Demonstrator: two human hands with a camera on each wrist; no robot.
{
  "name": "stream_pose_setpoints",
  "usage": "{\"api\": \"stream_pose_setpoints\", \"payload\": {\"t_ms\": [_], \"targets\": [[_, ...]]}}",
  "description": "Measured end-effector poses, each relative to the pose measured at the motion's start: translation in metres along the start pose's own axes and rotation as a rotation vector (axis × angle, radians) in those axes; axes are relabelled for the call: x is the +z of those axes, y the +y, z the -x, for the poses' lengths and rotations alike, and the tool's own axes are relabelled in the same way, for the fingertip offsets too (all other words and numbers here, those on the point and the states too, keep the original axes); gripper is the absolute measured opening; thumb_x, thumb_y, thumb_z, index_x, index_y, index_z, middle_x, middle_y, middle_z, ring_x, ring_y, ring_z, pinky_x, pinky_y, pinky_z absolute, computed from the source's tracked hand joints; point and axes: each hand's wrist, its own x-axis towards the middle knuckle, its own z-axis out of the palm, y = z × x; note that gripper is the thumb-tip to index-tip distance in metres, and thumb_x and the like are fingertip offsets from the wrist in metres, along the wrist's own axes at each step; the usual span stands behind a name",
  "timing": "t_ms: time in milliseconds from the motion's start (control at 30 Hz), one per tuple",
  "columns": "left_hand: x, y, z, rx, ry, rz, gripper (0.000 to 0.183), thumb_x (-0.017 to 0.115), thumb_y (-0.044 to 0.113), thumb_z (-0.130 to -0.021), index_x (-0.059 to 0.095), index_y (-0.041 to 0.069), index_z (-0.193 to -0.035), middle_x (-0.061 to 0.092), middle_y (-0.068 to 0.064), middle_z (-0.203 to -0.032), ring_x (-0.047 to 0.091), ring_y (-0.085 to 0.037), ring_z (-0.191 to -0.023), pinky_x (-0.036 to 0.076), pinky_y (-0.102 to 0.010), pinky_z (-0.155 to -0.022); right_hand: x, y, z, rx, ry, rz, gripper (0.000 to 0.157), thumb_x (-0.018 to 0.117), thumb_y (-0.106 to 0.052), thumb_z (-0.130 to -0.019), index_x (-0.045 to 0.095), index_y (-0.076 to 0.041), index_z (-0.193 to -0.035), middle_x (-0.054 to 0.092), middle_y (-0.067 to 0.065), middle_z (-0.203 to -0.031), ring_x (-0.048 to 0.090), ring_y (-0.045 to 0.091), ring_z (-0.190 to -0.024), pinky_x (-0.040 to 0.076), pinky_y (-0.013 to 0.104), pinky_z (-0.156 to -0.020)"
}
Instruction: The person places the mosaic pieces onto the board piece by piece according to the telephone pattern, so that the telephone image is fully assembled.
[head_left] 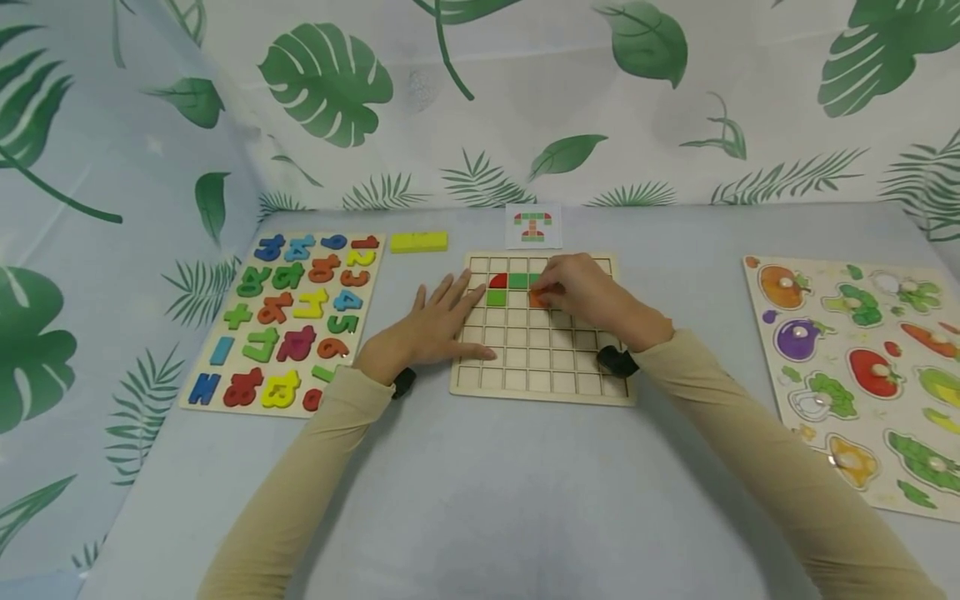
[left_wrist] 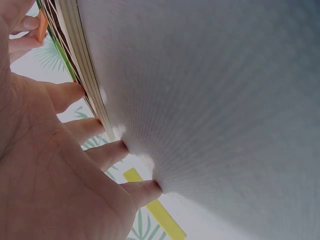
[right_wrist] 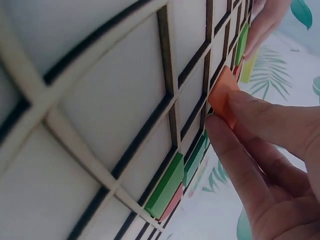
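Note:
My right hand (head_left: 581,287) pinches an orange square tile (right_wrist: 224,97) between thumb and fingertips, tilted against the wooden grid board (head_left: 517,358). My left hand (head_left: 427,333) lies with spread, straight fingers at the board's left edge; its fingertips touch the board and the cloth in the left wrist view. On the board's upper left sit a red curved-corner tile (head_left: 498,282), a light green tile (head_left: 496,297) below it and darker green tiles (head_left: 517,281) beside it. The right wrist view also shows a green tile (right_wrist: 165,187) and a red tile (right_wrist: 171,205), which my hand hides from the head camera.
Behind the board is a card (head_left: 533,225) with a red, green and orange block pattern. A yellow block (head_left: 419,242) lies left of it. A number puzzle board (head_left: 217,402) is at left, a vegetable puzzle board (head_left: 780,367) at right.

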Motion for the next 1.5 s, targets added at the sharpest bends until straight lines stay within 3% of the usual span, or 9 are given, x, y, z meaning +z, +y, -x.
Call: {"api": "stream_pose_setpoints", "payload": {"t_ms": [333, 733, 900, 1133, 1300, 1500], "targets": [[0.001, -0.001, 0.0, -0.009, 0.004, 0.0, 0.106, 0.064, 0.064, -0.097, 0.005, 0.016, -0.17, -0.014, -0.01, -0.175, -0.012, -0.035, -0.16, -0.007, -0.065, -0.123, 0.002, -0.007, -0.003, 0.003, -0.032, 0.083, 0.014, 0.073, 0.01, -0.092, 0.078, 0.011, -0.105, 0.073, 0.022, -0.1, 0.071, 0.037, -0.093, 0.06, 0.045, -0.08], [-0.001, 0.0, 0.002, -0.011, 0.003, -0.008, 0.106, 0.064, 0.065, -0.096, 0.004, 0.017, -0.17, -0.014, -0.01, -0.175, -0.013, -0.034, -0.16, -0.008, -0.064, -0.123, 0.006, -0.007, -0.001, 0.012, 0.006, 0.09, 0.008, 0.074, 0.012, -0.09, 0.08, 0.01, -0.096, 0.073, 0.021, -0.094, 0.072, 0.035, -0.089, 0.06, 0.043, -0.077], [-0.001, 0.0, 0.002, -0.017, 0.001, -0.006, 0.106, 0.063, 0.065, -0.097, 0.004, 0.018, -0.17, -0.014, -0.009, -0.175, -0.014, -0.033, -0.16, -0.009, -0.063, -0.123, 0.003, -0.003, 0.004, -0.05, -0.016, 0.062, 0.009, 0.075, 0.009, -0.09, 0.08, 0.008, -0.098, 0.074, 0.019, -0.097, 0.072, 0.035, -0.093, 0.06, 0.045, -0.081], [0.0, -0.001, 0.002, -0.014, -0.002, 0.003, 0.106, 0.063, 0.064, -0.097, 0.004, 0.017, -0.17, -0.014, -0.009, -0.175, -0.014, -0.033, -0.16, -0.009, -0.064, -0.123, -0.023, 0.007, 0.028, -0.058, -0.083, -0.059, 0.024, 0.075, 0.001, -0.095, 0.077, 0.003, -0.119, 0.071, 0.017, -0.122, 0.068, 0.034, -0.111, 0.056, 0.051, -0.093], [0.0, -0.001, 0.002, -0.008, 0.003, 0.004, 0.106, 0.064, 0.063, -0.097, 0.004, 0.016, -0.17, -0.014, -0.01, -0.175, -0.014, -0.033, -0.16, -0.009, -0.064, -0.123, -0.05, 0.013, 0.05, -0.042, -0.074, -0.017, 0.026, 0.079, -0.001, -0.091, 0.077, 0.0, -0.117, 0.07, 0.013, -0.12, 0.067, 0.034, -0.11, 0.055, 0.053, -0.092], [-0.001, -0.001, 0.001, 0.001, -0.003, -0.004, 0.106, 0.064, 0.063, -0.097, 0.003, 0.016, -0.17, -0.015, -0.01, -0.175, -0.014, -0.034, -0.16, -0.009, -0.065, -0.123, -0.072, 0.028, 0.076, 0.028, -0.122, 0.027, 0.023, 0.08, -0.002, -0.091, 0.078, -0.003, -0.114, 0.07, 0.009, -0.115, 0.067, 0.031, -0.105, 0.057, 0.053, -0.088]]}}
